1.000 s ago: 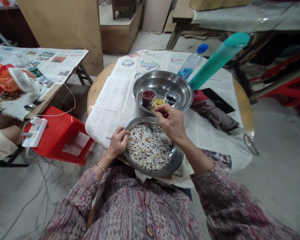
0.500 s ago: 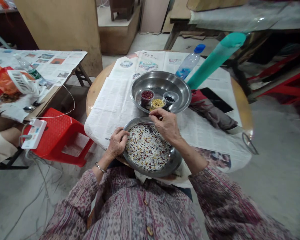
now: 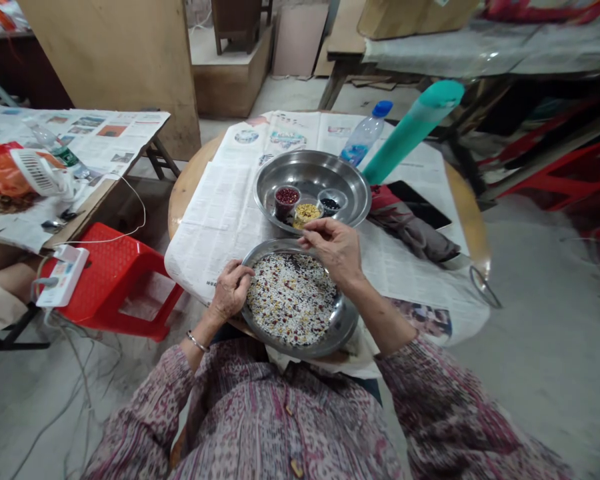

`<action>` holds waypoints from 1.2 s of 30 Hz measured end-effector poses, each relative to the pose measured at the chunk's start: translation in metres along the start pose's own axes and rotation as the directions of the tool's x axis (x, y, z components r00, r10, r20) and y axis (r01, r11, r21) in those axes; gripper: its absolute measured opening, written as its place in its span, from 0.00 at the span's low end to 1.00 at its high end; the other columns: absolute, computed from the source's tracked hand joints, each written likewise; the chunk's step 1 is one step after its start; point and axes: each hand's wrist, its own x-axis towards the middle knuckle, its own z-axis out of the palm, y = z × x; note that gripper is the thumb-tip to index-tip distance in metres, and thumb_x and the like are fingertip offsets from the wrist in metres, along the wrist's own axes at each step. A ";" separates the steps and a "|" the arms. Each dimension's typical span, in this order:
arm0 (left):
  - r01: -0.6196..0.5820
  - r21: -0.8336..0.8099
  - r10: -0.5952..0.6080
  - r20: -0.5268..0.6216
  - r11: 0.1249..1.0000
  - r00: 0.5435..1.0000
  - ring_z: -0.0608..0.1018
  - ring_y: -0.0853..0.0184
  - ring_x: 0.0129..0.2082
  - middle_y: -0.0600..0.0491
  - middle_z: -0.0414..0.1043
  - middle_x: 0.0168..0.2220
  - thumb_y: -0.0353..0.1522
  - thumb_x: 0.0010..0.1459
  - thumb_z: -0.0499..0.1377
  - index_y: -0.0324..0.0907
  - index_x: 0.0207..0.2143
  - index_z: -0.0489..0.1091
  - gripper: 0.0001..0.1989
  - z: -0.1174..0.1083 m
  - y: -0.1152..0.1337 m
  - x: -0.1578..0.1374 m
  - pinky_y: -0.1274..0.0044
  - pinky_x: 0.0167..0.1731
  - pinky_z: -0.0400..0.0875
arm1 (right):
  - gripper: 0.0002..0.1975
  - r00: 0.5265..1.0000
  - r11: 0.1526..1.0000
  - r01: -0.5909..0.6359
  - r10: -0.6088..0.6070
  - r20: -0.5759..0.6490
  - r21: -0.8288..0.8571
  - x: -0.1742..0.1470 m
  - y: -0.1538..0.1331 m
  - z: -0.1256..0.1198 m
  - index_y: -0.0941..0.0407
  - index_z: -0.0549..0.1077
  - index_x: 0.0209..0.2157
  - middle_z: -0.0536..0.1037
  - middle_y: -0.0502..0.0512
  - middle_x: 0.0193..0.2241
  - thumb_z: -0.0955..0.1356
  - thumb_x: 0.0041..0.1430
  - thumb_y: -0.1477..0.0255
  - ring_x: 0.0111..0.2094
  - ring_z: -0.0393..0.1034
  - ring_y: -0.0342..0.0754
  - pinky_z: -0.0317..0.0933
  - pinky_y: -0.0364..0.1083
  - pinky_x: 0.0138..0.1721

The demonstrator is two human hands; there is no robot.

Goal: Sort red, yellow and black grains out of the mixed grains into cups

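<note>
My left hand (image 3: 231, 290) grips the left rim of a near metal basin (image 3: 347, 328), fingers curled over the edge. White grains mixed with red, yellow and dark beans (image 3: 290, 300) lie in it. Over this basin's far edge, my right hand (image 3: 334, 252) is closed in a pinch; whatever is between its fingertips is too small to make out. Just beyond stands a second metal basin (image 3: 313, 162). Inside it are a clear cup of red beans (image 3: 287, 196), a cup of yellow beans (image 3: 307, 212) nearest my right fingertips, and a cup of black beans (image 3: 330, 203).
Newspaper (image 3: 210, 213) covers the round table. A blue-capped bottle (image 3: 365, 137), a green tube (image 3: 415, 130), a dark tablet (image 3: 423, 203) and a grey-red cloth bundle (image 3: 410, 230) lie beyond the basins. At left, a red stool (image 3: 113, 270) holds a power strip (image 3: 63, 277); a person sits nearby.
The camera view has shifted slightly. My right hand stays pinched near the yellow cup, its fingers a little changed in pose. My left hand keeps its hold on the near basin's rim.
</note>
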 end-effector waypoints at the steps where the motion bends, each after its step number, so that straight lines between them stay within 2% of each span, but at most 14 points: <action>1: 0.000 -0.001 0.000 -0.001 1.000 1.000 0.74 0.63 0.48 0.49 0.71 0.40 0.26 0.62 0.52 0.42 0.36 0.75 0.11 0.000 0.000 0.000 0.71 0.53 0.70 | 0.06 1.000 1.000 0.012 -0.012 -0.019 0.003 0.001 -0.002 0.000 0.55 0.74 0.31 0.79 0.49 0.24 0.71 0.51 0.68 0.24 0.74 0.44 0.72 0.48 0.31; 5: -0.007 -0.022 0.007 -0.003 1.000 1.000 0.75 0.62 0.48 0.48 0.71 0.41 0.25 0.62 0.52 0.41 0.36 0.75 0.11 0.000 0.000 -0.001 0.70 0.53 0.70 | 0.06 0.995 0.998 0.056 -0.055 -0.081 0.008 0.006 -0.005 -0.002 0.55 0.75 0.31 0.79 0.50 0.25 0.72 0.50 0.69 0.28 0.76 0.46 0.73 0.50 0.36; 9: 0.004 -0.021 -0.004 0.007 1.000 1.000 0.75 0.63 0.47 0.48 0.71 0.41 0.26 0.62 0.52 0.41 0.36 0.74 0.11 0.000 0.001 -0.001 0.70 0.53 0.70 | 0.05 0.991 0.996 0.076 -0.079 -0.105 -0.035 0.015 -0.002 -0.005 0.54 0.75 0.30 0.78 0.49 0.27 0.72 0.49 0.69 0.27 0.75 0.45 0.73 0.50 0.36; 16: 0.008 -0.010 -0.008 0.006 1.000 1.000 0.75 0.64 0.46 0.49 0.70 0.40 0.26 0.62 0.52 0.42 0.36 0.74 0.11 -0.001 0.003 0.000 0.72 0.51 0.70 | 0.06 0.974 0.948 0.188 -0.213 -0.076 -0.255 0.045 0.000 -0.013 0.55 0.76 0.32 0.80 0.52 0.29 0.70 0.50 0.70 0.29 0.74 0.46 0.71 0.50 0.35; 21: 0.011 -0.022 -0.011 0.012 1.000 1.000 0.75 0.64 0.45 0.49 0.70 0.40 0.26 0.62 0.52 0.41 0.35 0.74 0.11 -0.003 0.005 0.000 0.72 0.51 0.71 | 0.05 0.950 0.817 0.282 -0.311 0.028 -0.503 0.071 -0.004 -0.012 0.53 0.77 0.31 0.82 0.54 0.31 0.68 0.52 0.73 0.32 0.76 0.48 0.70 0.51 0.39; 26: 0.026 -0.021 -0.026 0.024 0.999 0.999 0.75 0.64 0.45 0.49 0.70 0.41 0.26 0.62 0.52 0.42 0.35 0.74 0.11 -0.003 0.006 0.001 0.72 0.51 0.71 | 0.10 0.945 0.725 0.319 -0.293 0.145 -0.610 0.085 0.000 -0.010 0.54 0.80 0.36 0.83 0.56 0.32 0.66 0.55 0.74 0.35 0.77 0.51 0.70 0.53 0.42; 30: 0.036 -0.016 -0.036 0.031 0.999 0.999 0.75 0.64 0.46 0.49 0.70 0.41 0.26 0.62 0.52 0.42 0.36 0.74 0.11 -0.003 0.005 0.001 0.71 0.52 0.70 | 0.12 0.941 0.646 0.336 -0.260 0.215 -0.686 0.084 0.003 -0.010 0.53 0.80 0.37 0.83 0.56 0.35 0.66 0.54 0.76 0.38 0.77 0.53 0.69 0.54 0.43; 33: 0.035 -0.016 -0.035 0.032 0.999 0.999 0.75 0.64 0.46 0.49 0.70 0.41 0.26 0.62 0.52 0.42 0.36 0.74 0.11 -0.003 0.005 0.001 0.71 0.52 0.70 | 0.12 0.938 0.614 0.344 -0.252 0.236 -0.711 0.079 0.004 -0.013 0.52 0.81 0.35 0.83 0.56 0.37 0.66 0.54 0.76 0.39 0.76 0.54 0.68 0.55 0.44; 36: 0.035 -0.015 -0.035 0.033 0.999 0.999 0.75 0.63 0.46 0.49 0.71 0.41 0.26 0.62 0.52 0.42 0.36 0.75 0.11 -0.003 0.005 0.000 0.71 0.53 0.70 | 0.11 0.936 0.621 0.353 -0.241 0.258 -0.699 0.075 0.004 -0.017 0.51 0.80 0.33 0.83 0.54 0.35 0.66 0.54 0.75 0.39 0.75 0.53 0.68 0.55 0.44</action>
